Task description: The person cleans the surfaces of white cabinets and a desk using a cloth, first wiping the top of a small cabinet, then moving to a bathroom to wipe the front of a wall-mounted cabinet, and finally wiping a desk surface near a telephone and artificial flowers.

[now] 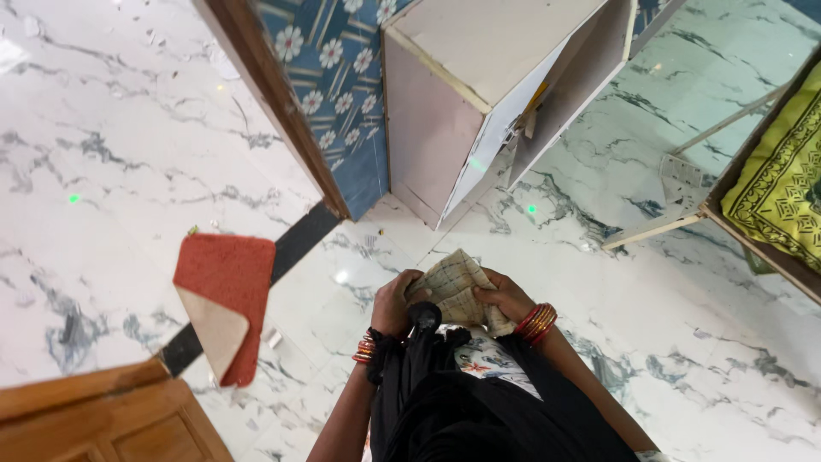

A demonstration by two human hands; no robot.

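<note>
Head view: a folded checked cloth (pixel 451 287), pale with thin dark lines, sits just above the person's chest, between both hands. Its long axis runs from about 10 o'clock to 4 o'clock. From the left hand (pixel 392 304) the cloth lies toward 2 o'clock; from the right hand (pixel 505 299) it lies toward 9 o'clock. Both hands touch it, neither clearly nearer. The left fingers are curled shut over the cloth's left edge; the right fingers are closed along its lower right edge, pinching the folds. Red bangles (pixel 537 322) ring the right wrist, with more on the left. A dark scarf (pixel 419 359) hangs just under the cloth. At 9 o'clock from the hands, well apart, a red mat (pixel 231 282) lies with one corner turned over on the marble floor (pixel 103 171); at 12 o'clock stands a pale cabinet (pixel 445 103)
</note>
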